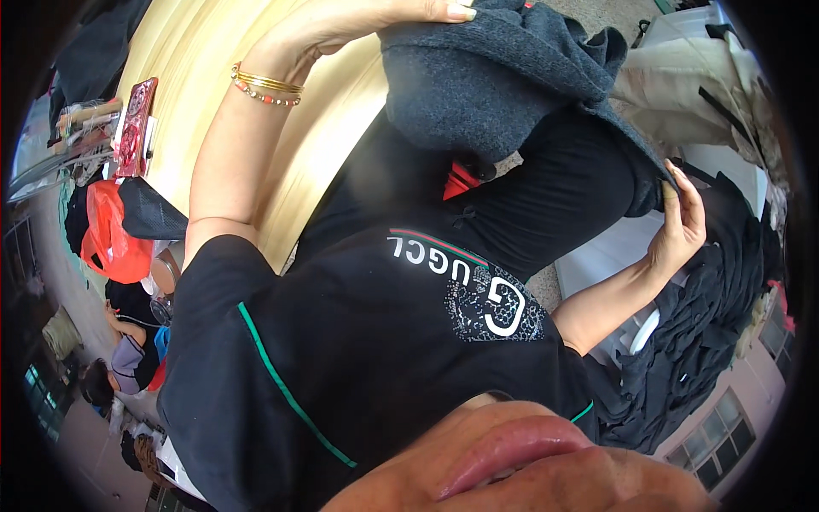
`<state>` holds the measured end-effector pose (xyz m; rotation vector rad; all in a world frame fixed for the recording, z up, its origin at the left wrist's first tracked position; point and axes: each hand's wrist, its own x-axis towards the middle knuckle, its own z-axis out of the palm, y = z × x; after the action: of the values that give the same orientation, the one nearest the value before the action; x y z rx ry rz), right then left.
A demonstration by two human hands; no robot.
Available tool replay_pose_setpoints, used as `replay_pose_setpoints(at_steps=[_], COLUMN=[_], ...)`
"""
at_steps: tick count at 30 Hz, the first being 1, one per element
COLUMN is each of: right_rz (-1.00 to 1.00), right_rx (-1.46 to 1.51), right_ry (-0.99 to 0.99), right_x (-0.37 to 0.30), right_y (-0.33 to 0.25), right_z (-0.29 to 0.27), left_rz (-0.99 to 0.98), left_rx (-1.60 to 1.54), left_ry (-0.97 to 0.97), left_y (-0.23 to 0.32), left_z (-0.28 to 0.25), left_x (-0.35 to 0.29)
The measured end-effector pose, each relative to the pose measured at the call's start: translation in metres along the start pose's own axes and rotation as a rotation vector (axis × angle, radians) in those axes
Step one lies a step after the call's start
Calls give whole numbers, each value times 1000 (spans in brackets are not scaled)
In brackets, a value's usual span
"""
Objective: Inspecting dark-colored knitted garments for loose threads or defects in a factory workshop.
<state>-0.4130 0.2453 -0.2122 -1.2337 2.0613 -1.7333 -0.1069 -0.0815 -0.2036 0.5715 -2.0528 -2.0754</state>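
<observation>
A dark grey woollen cloth piece hangs between my hands over my lap, its top folded and bunched. At the upper edge, my left hand, with bracelets at the wrist, grips the cloth's left upper part. The thumb lies on top, and the other fingers are mostly out of view. Further down on the right, my right hand pinches a narrow edge of the same cloth between thumb and fingers. The cloth's far side is hidden, so I cannot tell whether it is a whole garment.
A pale wooden tabletop lies on my left. Beyond it are a red patterned case and a red plastic bag. Heaped dark cloth lies on my right, with light fabric farther off. Another person is at far left.
</observation>
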Motion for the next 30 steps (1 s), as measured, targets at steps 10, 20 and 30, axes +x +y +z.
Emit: replay_pose_setpoints(at_steps=[10,20,30], right_rz=[-535,-912,-736], right_rx=[-69,-240,-296], right_ry=[254,-246,-249], right_x=[47,43,58], right_y=[-42,-118,-100], right_z=[52,153,160], left_rz=[27,602,375], left_rx=[-344,-137,-437], left_ry=[29,363,149], left_y=[24,27,16], left_z=[24,86,70], left_x=[-7,23,27])
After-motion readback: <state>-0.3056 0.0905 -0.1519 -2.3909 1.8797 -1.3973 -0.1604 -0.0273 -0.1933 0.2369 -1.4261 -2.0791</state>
